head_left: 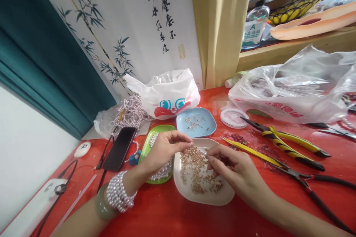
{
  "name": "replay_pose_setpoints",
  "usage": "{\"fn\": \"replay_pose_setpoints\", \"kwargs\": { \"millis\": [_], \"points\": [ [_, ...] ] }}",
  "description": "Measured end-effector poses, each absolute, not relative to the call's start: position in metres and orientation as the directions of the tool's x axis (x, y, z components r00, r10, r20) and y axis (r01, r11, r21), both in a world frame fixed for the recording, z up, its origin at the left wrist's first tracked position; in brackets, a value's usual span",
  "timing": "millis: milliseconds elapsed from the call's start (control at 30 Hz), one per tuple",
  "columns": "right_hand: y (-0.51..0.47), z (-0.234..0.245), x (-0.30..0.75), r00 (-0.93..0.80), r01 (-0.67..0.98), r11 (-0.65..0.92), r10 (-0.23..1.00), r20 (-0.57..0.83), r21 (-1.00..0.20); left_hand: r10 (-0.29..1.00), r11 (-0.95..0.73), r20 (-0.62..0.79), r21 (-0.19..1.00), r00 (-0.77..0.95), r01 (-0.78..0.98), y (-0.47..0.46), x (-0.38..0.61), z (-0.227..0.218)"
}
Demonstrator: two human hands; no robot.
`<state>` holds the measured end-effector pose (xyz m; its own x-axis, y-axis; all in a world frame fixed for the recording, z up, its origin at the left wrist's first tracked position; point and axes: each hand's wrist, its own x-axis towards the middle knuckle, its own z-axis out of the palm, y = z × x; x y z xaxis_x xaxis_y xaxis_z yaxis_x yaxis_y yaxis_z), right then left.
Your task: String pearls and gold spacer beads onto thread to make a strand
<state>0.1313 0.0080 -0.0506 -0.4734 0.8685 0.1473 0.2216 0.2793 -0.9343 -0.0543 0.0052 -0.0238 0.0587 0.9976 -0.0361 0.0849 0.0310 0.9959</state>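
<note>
My left hand (164, 149) is pinched, thumb against forefinger, over the upper edge of a white tray (204, 199). What it holds, if anything, is too small to name. Over the same tray's right side, my right hand (233, 163) is also closed in a pinch, and its fingertips hide whatever is between them. Small gold beads (197, 172) lie scattered across the tray beneath both hands. Partly covered by my left hand and wrist is a green tray (143, 155) of pearly white beads (164, 172). Strings of pearly beads and a green bangle circle my left wrist.
A blue tray (207, 127) holds small metal pieces. Yellow tweezers (250, 150), pliers (280, 144) and another long-handled tool (303, 181) lie right. A phone (121, 148) and bead strands (132, 113) sit left. Plastic bags (175, 96) stand behind.
</note>
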Motion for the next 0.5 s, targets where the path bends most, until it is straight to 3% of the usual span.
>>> {"fn": "replay_pose_setpoints", "kwargs": {
  "millis": [500],
  "points": [
    [0.0094,-0.0499,0.1307,-0.482,0.226,0.306,0.86,0.166,-0.925,0.998,0.017,-0.02,0.998,0.057,0.067,0.0063,-0.0551,-0.025]
  ]
}}
